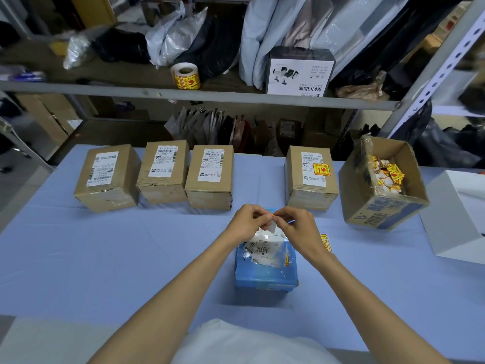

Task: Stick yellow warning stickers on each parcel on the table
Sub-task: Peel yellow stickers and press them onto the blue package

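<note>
My left hand and my right hand meet above a blue parcel and pinch a small sticker with white backing between their fingertips. Three brown parcels, the left one, the second and the third, stand in a row at the table's far side with white labels only. A brown parcel to their right carries a yellow warning sticker. Another yellow sticker lies on the table right of the blue parcel.
An open cardboard box holding loose yellow stickers stands at the right. A white box sits at the far right edge. On the shelf behind are a roll of yellow stickers, bags and a scanner box. Blue cloth covers the table.
</note>
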Demonstrator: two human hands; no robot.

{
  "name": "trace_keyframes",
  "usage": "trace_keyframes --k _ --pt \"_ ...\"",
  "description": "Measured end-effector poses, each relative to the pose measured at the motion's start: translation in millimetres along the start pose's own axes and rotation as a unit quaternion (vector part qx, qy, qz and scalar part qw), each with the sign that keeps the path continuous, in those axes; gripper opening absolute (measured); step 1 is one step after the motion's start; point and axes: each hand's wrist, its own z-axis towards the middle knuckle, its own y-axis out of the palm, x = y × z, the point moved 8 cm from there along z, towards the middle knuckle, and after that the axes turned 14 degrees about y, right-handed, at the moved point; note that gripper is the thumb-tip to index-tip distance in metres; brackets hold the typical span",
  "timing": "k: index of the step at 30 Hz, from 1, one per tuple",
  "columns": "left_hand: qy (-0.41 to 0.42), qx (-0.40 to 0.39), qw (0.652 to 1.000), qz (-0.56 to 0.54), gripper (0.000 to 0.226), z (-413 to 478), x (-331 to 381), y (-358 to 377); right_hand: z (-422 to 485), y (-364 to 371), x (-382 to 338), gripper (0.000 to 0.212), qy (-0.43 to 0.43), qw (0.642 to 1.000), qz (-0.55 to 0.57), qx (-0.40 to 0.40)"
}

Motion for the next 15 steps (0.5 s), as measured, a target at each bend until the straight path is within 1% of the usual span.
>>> trace_keyframes --k 15 --pt "0.012 0.002 1.0 0.007 0.008 2.2 -2.0 1.1 1.9 -0.2 5.4 0.014 0.026 1.0 0.007 -0.009"
